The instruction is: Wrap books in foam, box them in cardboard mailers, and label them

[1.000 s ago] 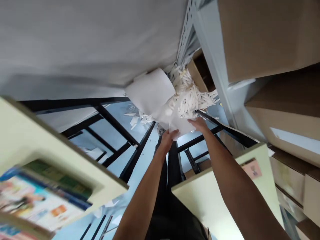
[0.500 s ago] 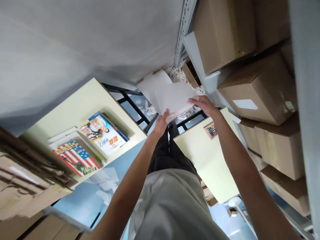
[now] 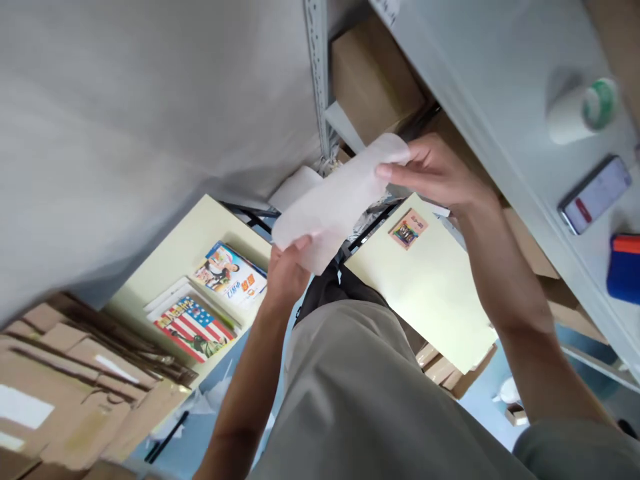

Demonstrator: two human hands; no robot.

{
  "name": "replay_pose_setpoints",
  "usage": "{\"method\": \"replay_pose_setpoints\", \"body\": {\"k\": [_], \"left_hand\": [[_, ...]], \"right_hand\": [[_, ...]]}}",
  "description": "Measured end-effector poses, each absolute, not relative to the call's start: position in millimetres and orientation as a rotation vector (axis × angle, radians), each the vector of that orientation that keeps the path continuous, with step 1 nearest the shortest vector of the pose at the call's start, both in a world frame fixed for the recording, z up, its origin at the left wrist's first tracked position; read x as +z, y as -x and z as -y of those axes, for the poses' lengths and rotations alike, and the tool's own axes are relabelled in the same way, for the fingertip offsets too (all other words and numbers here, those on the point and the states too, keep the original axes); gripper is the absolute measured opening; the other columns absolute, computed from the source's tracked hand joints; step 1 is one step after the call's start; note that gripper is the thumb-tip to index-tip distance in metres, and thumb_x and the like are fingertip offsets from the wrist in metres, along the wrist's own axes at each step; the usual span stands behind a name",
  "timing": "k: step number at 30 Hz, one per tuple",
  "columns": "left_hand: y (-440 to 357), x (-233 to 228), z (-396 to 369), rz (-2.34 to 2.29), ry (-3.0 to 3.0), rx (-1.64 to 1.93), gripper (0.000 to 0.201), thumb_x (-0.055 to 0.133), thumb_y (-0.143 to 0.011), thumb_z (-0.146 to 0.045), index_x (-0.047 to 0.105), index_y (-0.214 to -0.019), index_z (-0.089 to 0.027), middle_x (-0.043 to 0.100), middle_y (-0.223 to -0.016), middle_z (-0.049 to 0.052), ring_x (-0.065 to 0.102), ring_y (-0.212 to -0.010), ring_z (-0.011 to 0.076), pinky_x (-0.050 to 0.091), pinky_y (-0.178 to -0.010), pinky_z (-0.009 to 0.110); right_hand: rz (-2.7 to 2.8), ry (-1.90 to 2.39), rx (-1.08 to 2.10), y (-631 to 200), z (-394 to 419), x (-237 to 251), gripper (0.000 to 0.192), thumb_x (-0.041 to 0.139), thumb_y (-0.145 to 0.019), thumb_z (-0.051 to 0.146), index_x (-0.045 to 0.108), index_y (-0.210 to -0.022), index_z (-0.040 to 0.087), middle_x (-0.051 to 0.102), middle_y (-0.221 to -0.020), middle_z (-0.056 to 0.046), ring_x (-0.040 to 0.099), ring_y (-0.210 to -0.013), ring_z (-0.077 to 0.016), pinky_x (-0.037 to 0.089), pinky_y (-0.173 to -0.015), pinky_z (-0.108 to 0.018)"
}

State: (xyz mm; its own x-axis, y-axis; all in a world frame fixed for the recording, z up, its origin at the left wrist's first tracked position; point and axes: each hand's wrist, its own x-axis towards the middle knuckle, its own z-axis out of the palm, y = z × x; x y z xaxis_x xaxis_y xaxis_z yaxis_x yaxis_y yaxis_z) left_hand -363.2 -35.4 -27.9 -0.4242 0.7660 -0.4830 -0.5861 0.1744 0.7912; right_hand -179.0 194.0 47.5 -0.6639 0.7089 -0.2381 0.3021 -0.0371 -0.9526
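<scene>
A sheet of white paper (image 3: 340, 193) stretches between my two hands, its ends curving. My left hand (image 3: 291, 267) grips its lower left end, with the thumb on top. At the upper right end my right hand (image 3: 430, 170) pinches the sheet between thumb and fingers. More white paper (image 3: 297, 187) lies behind and below it, partly covered by the held sheet.
Magazines (image 3: 233, 273) lie on a pale yellow board (image 3: 175, 227) at left, beside stacked flat cardboard (image 3: 85, 373). A small picture card (image 3: 409, 229) rests on the right board. At right, a shelf (image 3: 510, 133) carries a phone (image 3: 595, 193) and a white roll (image 3: 580, 110). Cardboard boxes (image 3: 375, 77) stand underneath.
Both hands have come up closer to the camera with the sheet, away from the other paper below. The view has shifted, bringing the phone and the roll on the shelf into sight.
</scene>
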Motion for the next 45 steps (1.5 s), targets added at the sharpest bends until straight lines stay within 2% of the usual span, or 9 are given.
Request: {"method": "replay_pose_setpoints", "body": {"k": [5,9,16,21,26,30,34,40,45], "left_hand": [[341,11,42,-1.194,-0.414,1.374,0.073,0.104,-0.067,-0.060,0.083,-0.131,-0.031,0.087,-0.103,0.003,0.085,-0.110,0.0352,0.071,-0.108,0.050],[294,15,38,-1.114,-0.624,1.057,0.069,0.092,-0.088,-0.059,0.076,-0.150,-0.035,0.087,-0.121,0.006,0.078,-0.133,0.0385,0.063,-0.122,0.052],[193,16,43,-0.792,-1.306,0.685,0.059,0.054,-0.115,-0.062,0.059,-0.170,-0.041,0.073,-0.160,0.004,0.054,-0.165,0.0339,0.051,-0.136,0.049],[83,-39,58,-0.582,-1.723,0.629,0.059,0.034,-0.123,-0.050,0.046,-0.178,-0.035,0.051,-0.182,0.005,0.040,-0.174,0.0315,0.037,-0.145,0.052],[-36,-124,86,-0.670,-2.089,0.366,0.062,0.040,-0.119,-0.027,0.043,-0.180,-0.038,0.031,-0.192,0.004,0.020,-0.181,0.0343,0.031,-0.145,0.061],[-103,-191,111,-0.762,-2.194,0.080,0.068,0.043,-0.114,-0.018,0.044,-0.181,-0.032,0.024,-0.194,0.010,0.018,-0.182,0.0372,0.027,-0.145,0.063],[-136,-240,129,-0.817,-2.238,-0.129,0.070,0.051,-0.108,-0.013,0.052,-0.176,-0.028,0.028,-0.192,0.014,0.019,-0.181,0.0393,0.026,-0.144,0.067],[-136,-264,131,-0.722,-2.255,-0.211,0.086,0.077,-0.105,-0.046,0.044,-0.181,-0.022,0.022,-0.193,0.019,0.014,-0.182,0.0411,0.022,-0.146,0.061],[-71,-262,97,-1.055,-2.245,-0.134,0.106,0.080,-0.099,-0.067,0.038,-0.182,-0.015,0.021,-0.193,0.022,0.010,-0.182,0.0443,0.015,-0.146,0.063]], "right_hand": [[1.878,0.902,1.708,126,-171,114,0.027,0.092,-0.095,0.055,0.089,-0.097,0.028,0.085,-0.100,0.005,0.080,-0.092,-0.0179,0.067,-0.090,-0.035],[1.668,1.021,1.495,51,-142,121,0.021,0.100,-0.084,0.056,0.093,-0.092,0.038,0.087,-0.092,0.001,0.084,-0.093,-0.0255,0.067,-0.089,-0.043],[1.328,1.406,1.331,-116,-48,75,0.036,0.099,-0.068,0.063,0.083,-0.081,0.034,0.088,-0.104,-0.010,0.080,-0.121,-0.0427,0.061,-0.101,-0.065],[1.053,1.422,1.197,-227,26,26,0.031,0.091,-0.075,0.058,0.076,-0.085,0.032,0.086,-0.113,-0.008,0.074,-0.133,-0.0406,0.057,-0.115,-0.066],[0.798,1.502,1.263,-333,93,-39,0.057,0.081,-0.087,0.070,0.075,-0.136,0.041,0.075,-0.157,-0.003,0.062,-0.155,-0.0361,0.051,-0.130,-0.062],[0.547,1.677,1.371,-388,150,-102,0.082,0.068,-0.092,0.089,0.064,-0.153,0.033,0.067,-0.168,-0.011,0.063,-0.157,-0.0360,0.051,-0.131,-0.059],[0.431,1.911,1.381,-404,188,-161,0.089,0.082,-0.091,0.079,0.062,-0.155,0.020,0.071,-0.160,-0.023,0.073,-0.144,-0.0338,0.061,-0.122,-0.049],[0.585,2.372,1.218,-400,199,-237,0.027,0.080,-0.096,0.042,0.081,-0.106,0.017,0.089,-0.113,-0.017,0.084,-0.107,-0.0300,0.066,-0.099,-0.041],[0.647,2.476,1.143,-408,211,-263,0.021,0.072,-0.098,0.035,0.082,-0.102,0.017,0.088,-0.114,-0.018,0.084,-0.109,-0.0317,0.062,-0.099,-0.040]]}}
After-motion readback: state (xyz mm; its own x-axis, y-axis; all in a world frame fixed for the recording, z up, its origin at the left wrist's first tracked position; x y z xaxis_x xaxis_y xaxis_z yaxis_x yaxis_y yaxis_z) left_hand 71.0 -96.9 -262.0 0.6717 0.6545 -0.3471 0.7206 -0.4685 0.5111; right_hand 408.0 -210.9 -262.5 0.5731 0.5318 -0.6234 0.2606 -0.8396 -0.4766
